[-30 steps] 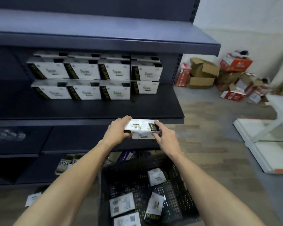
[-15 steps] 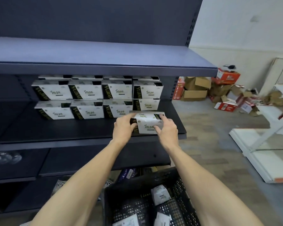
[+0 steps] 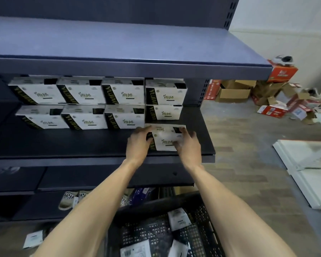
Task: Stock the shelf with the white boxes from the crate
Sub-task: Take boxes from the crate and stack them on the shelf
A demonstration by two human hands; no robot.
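While your left hand (image 3: 137,143) and right hand (image 3: 188,145) are gripping one white box (image 3: 165,138) between curled fingers, you are setting it on the shelf (image 3: 82,145); next, likely sliding it far, against the stocked boxes (image 3: 163,113).

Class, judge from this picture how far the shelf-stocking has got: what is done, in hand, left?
Done: two stacked rows of white boxes on the shelf. In hand: the left hand and right hand grip another box before the rightmost stack. Left: several boxes lie in the crate.
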